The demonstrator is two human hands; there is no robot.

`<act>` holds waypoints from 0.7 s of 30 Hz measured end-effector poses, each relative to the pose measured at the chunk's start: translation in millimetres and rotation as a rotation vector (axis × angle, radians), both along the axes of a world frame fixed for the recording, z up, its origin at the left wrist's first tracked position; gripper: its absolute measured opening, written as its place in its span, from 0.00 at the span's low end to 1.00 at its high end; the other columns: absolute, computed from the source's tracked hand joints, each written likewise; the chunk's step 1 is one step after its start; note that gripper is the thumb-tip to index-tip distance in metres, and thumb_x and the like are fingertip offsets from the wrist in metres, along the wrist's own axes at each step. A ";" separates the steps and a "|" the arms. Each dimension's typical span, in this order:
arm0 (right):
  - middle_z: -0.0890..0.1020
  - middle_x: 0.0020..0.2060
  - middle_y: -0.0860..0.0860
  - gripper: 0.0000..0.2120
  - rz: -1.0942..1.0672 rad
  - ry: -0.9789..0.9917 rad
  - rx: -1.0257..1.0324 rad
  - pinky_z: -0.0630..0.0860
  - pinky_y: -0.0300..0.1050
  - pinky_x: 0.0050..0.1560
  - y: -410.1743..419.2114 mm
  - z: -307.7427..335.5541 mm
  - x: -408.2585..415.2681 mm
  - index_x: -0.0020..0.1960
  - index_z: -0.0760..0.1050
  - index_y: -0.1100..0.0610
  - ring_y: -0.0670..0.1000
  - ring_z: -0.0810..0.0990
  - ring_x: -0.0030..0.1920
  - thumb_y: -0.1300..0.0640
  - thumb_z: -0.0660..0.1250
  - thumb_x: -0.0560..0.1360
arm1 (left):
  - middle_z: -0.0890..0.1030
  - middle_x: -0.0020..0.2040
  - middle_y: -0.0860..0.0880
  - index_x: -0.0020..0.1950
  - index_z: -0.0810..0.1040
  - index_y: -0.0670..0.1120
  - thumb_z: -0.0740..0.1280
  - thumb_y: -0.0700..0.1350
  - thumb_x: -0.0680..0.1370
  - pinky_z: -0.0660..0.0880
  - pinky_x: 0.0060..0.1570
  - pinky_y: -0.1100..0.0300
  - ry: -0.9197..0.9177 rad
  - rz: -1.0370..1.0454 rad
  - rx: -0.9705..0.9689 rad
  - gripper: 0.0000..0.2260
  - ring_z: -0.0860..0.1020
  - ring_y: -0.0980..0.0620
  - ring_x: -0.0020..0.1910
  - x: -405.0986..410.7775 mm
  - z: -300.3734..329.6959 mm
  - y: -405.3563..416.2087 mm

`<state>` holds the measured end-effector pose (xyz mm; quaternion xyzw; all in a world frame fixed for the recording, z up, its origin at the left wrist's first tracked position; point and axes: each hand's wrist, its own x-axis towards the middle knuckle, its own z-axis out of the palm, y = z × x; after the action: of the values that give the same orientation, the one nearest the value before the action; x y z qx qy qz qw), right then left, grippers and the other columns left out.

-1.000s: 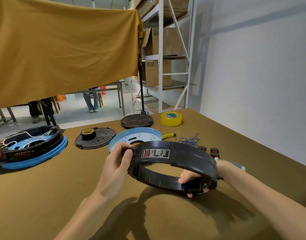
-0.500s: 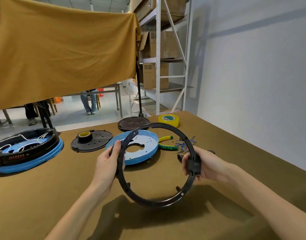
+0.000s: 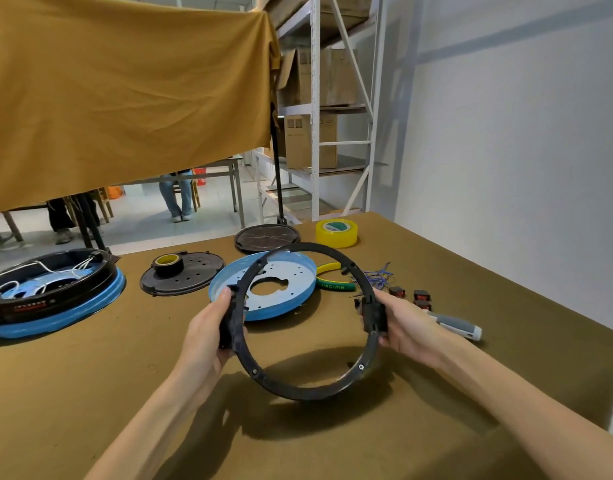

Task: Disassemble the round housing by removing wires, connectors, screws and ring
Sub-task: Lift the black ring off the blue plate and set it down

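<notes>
You now hold the black ring [image 3: 300, 389] face-on toward you, tipped up so you look straight through its open middle, where a second ago it lay nearly flat with its labelled outer wall toward you. Your left hand [image 3: 208, 336] grips the ring's left side, fingers curled round a thicker block on the rim, and your right hand [image 3: 400, 329] grips the right side the same way, thumb over another block. The ring hangs in the air above the brown table [image 3: 90, 393], touching nothing, with its far edge in front of the blue plate [image 3: 298, 282] lying behind it. That turn shows you the inner face: small screw points and tabs dot the rim, and no wires trail from it, so this piece looks stripped and free of its base. The loose blue wire scraps [image 3: 376, 273], the red-and-black connectors [image 3: 410, 295], the yellow-green pliers [image 3: 331, 277] and the grey-handled screwdriver [image 3: 456, 326] lie just to your right. At the far left a second housing [image 3: 52, 292] still sits assembled, white wires looped inside it on its blue base, so that unit likely remains to be taken apart.
</notes>
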<state>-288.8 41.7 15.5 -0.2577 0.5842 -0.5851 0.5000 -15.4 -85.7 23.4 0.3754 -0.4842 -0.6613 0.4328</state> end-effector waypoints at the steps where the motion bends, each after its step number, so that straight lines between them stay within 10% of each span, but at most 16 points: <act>1: 0.82 0.41 0.54 0.22 0.004 0.007 -0.023 0.71 0.47 0.47 -0.9 0.3 0.2 0.58 0.79 0.60 0.53 0.78 0.45 0.42 0.60 0.82 | 0.78 0.34 0.51 0.51 0.83 0.47 0.69 0.62 0.75 0.74 0.40 0.56 0.016 -0.005 -0.065 0.18 0.75 0.51 0.38 0.8 4.5 1.8; 6: 0.83 0.56 0.63 0.23 0.034 -0.075 -0.091 0.75 0.60 0.65 -1.4 6.0 -3.0 0.67 0.75 0.63 0.60 0.85 0.53 0.45 0.60 0.84 | 0.86 0.47 0.58 0.51 0.82 0.71 0.74 0.67 0.72 0.80 0.42 0.68 -0.131 -0.101 -0.646 0.09 0.83 0.58 0.49 6.0 31.0 18.0; 13: 0.83 0.60 0.61 0.25 0.043 -0.007 0.143 0.83 0.55 0.50 12.8 12.2 -28.3 0.63 0.79 0.55 0.62 0.85 0.56 0.36 0.64 0.78 | 0.86 0.47 0.56 0.52 0.83 0.60 0.80 0.58 0.67 0.80 0.47 0.64 -0.337 -0.481 -0.969 0.16 0.84 0.56 0.49 0.2 39.6 34.5; 18: 0.80 0.59 0.60 0.17 -0.018 0.219 0.159 0.84 0.54 0.42 17.6 5.9 -28.1 0.66 0.75 0.55 0.58 0.86 0.53 0.66 0.68 0.79 | 0.80 0.50 0.64 0.52 0.80 0.63 0.78 0.65 0.67 0.67 0.55 0.62 -0.708 -0.697 -1.088 0.18 0.73 0.61 0.55 -4.5 12.7 33.8; 21: 0.80 0.57 0.59 0.18 -0.120 0.297 0.098 0.85 0.56 0.40 20.6 0.3 -24.8 0.67 0.73 0.51 0.57 0.88 0.50 0.66 0.67 0.80 | 0.75 0.54 0.68 0.54 0.77 0.67 0.77 0.65 0.68 0.58 0.64 0.67 -0.942 -0.750 -1.058 0.18 0.68 0.69 0.60 -1.3 3.1 24.1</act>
<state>-313.6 62.3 15.8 -0.2811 0.6938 -0.5404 0.3842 -16.7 -61.6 26.5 0.1724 -0.9594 -0.2172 0.0523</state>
